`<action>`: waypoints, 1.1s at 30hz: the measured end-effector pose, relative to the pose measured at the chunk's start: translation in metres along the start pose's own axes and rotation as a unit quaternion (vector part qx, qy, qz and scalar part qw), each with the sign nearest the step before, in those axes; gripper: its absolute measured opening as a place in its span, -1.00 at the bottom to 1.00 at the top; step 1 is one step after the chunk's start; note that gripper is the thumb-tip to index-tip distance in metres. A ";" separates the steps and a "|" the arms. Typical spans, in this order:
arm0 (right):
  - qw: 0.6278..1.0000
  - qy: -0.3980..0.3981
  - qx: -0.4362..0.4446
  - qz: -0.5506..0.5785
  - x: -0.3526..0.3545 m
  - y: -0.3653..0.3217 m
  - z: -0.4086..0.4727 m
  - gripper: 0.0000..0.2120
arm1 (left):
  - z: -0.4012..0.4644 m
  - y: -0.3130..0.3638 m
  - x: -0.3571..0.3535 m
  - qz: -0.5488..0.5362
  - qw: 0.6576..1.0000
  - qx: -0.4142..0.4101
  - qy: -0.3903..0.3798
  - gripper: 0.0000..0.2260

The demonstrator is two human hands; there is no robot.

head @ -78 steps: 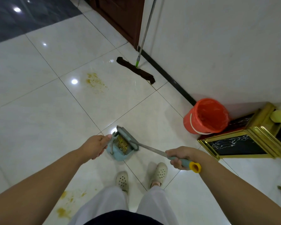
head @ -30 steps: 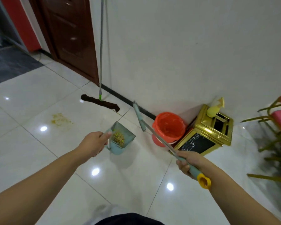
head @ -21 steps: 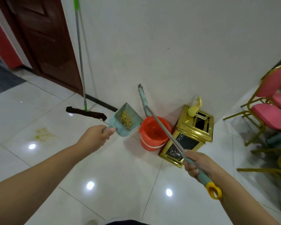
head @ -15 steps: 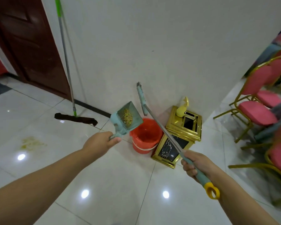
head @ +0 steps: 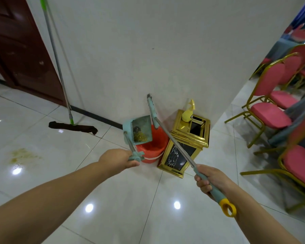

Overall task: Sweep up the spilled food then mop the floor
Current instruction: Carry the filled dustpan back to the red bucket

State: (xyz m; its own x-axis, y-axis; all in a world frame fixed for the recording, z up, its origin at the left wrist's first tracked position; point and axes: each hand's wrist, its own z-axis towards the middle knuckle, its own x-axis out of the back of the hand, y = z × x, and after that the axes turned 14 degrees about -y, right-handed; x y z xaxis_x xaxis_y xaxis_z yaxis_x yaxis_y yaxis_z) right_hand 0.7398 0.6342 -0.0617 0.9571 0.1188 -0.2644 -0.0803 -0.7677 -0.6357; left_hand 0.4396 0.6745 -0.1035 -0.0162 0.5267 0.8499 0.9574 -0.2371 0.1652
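The left hand (head: 119, 160) is gripping the handle of a teal plastic dustpan (head: 139, 131), tilting its yellow food crumbs (head: 140, 137) over the round orange plastic bucket (head: 152, 147) at 12 o'clock. The right hand (head: 210, 179) is clutching a metal-shafted teal broom (head: 174, 143). A green-handled flat mop (head: 72, 126) is leaning on the wall at 10 o'clock.

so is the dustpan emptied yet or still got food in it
Still loaded: yellowish crumbs lie in the dustpan, which the left hand holds tilted over the orange bucket.
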 end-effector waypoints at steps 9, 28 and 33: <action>1.000 -0.007 0.027 -0.012 0.003 -0.009 -0.009 -0.80 | 0.024 0.028 0.010 0.164 0.983 -0.063 -0.061 -0.54; 0.999 -0.018 0.006 0.038 0.022 0.011 -0.005 -0.78 | 0.046 0.004 -0.015 0.390 0.875 -0.073 -0.278 -0.63; 0.999 -0.014 0.001 0.037 0.017 0.010 -0.003 -0.78 | 0.045 -0.008 -0.024 0.406 0.868 -0.076 -0.276 -0.63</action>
State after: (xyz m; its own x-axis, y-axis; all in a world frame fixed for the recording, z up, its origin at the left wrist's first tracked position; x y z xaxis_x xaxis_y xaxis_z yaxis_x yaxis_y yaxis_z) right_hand 0.7561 0.6271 -0.0706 0.9406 0.0787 -0.3304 -0.1515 -0.7735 -0.6155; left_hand 0.4451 0.7002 -0.1477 0.8265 0.4365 0.3554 0.5389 -0.7960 -0.2755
